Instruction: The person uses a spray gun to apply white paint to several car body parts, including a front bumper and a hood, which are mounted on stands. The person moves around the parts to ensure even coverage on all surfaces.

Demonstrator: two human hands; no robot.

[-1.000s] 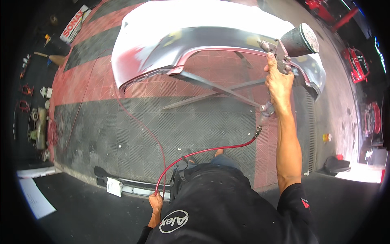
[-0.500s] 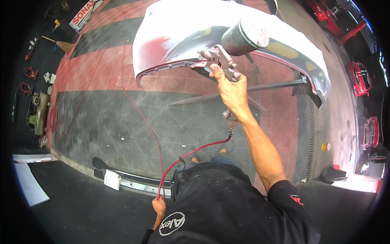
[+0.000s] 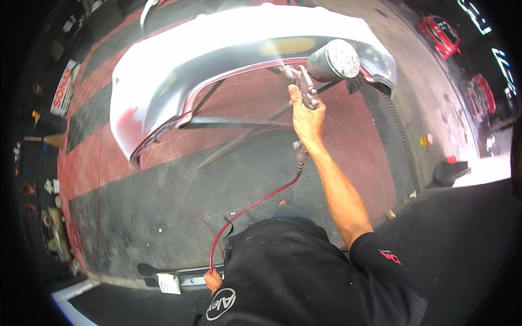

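My right hand (image 3: 308, 122) is wrapped around a spray gun (image 3: 302, 86), its thumb up near the back of the gun. A paint-smeared round cup (image 3: 334, 60) sits on the gun. Pale mist leaves the nozzle toward a car bumper (image 3: 163, 68), which is white and grey with a red patch at its left end and a yellowish patch near the nozzle. The nozzle stays apart from the surface. From the gun's lower end a red air hose (image 3: 251, 205) curves down to my left hand (image 3: 213, 280), closed around it beside my left hip.
Dark stand bars (image 3: 234, 124) reach out under the bumper, over red and black floor tiles (image 3: 163, 206). Behind my left side lies a metal strip (image 3: 198, 281) with a paper (image 3: 169, 283) on it. A yellow cup (image 3: 426, 140) and red cars (image 3: 438, 37) are at the right.
My view has turned and the bumper now sits further left. The spray gun has come to its right part, by the yellowish patch. Mist now shows at the nozzle.
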